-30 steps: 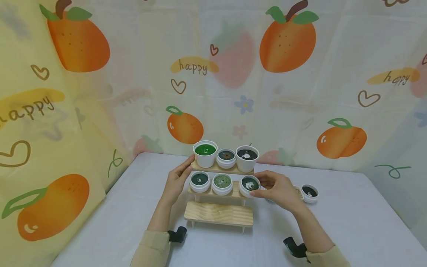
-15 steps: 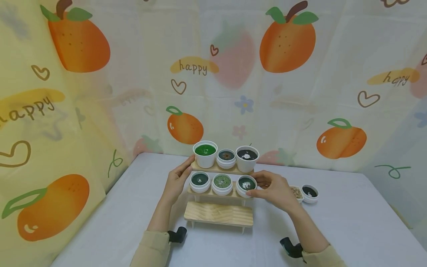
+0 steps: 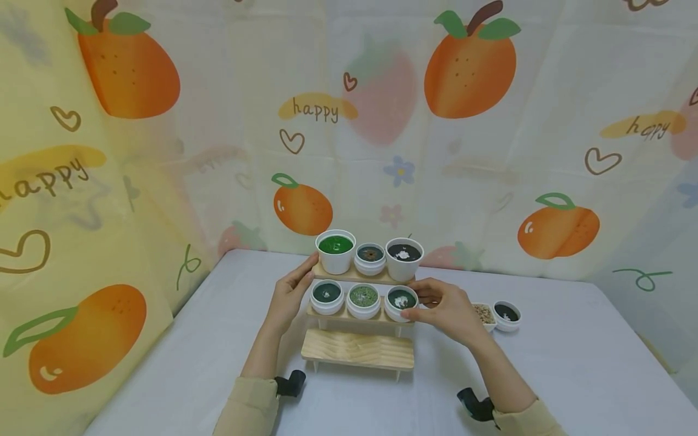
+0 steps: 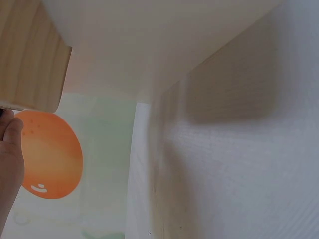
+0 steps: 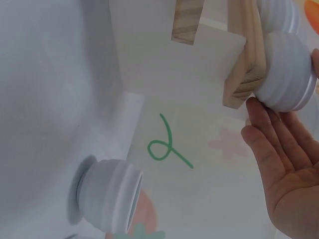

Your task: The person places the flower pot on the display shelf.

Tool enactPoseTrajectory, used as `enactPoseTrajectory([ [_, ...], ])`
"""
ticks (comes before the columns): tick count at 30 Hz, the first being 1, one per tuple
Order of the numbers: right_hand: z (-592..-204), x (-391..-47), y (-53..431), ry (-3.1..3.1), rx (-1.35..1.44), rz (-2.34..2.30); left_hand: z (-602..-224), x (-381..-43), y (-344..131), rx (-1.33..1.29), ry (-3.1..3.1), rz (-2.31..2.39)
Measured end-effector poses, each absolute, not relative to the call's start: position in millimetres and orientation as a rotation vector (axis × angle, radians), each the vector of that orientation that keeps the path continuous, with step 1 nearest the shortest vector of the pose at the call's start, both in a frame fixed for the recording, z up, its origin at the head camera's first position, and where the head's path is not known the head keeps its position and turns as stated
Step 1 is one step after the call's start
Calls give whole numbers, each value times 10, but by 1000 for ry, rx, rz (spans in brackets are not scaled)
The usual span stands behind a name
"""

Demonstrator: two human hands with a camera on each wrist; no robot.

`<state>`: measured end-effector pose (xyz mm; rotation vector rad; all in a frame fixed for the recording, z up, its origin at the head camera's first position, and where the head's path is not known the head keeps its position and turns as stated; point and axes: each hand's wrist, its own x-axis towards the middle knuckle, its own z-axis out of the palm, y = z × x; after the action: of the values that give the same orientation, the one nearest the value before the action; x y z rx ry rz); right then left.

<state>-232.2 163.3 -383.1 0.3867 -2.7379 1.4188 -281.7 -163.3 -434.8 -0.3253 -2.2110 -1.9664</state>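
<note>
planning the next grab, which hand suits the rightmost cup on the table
Probably the right hand: it is nearer the rightmost cup, though it must first release the white-flecked cup it pinches. The left hand touches the left of the stand.

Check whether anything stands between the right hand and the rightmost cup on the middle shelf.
Nothing visible does: the right hand touches that cup directly. The speckled green cup stands on its other side, not between them.

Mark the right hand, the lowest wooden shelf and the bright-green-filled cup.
Right hand (image 3: 457,307), head view, back of hand.
Lowest wooden shelf (image 3: 357,349), head view, top surface.
Bright-green-filled cup (image 3: 335,263), head view, front wall.
</note>
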Motion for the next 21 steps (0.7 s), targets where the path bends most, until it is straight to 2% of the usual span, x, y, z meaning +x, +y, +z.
enactPoseTrajectory([
  [21,-3849,-2310,1697,-2683,408,1454,-4341,-2801,-1634,-340,-2213,-1953],
])
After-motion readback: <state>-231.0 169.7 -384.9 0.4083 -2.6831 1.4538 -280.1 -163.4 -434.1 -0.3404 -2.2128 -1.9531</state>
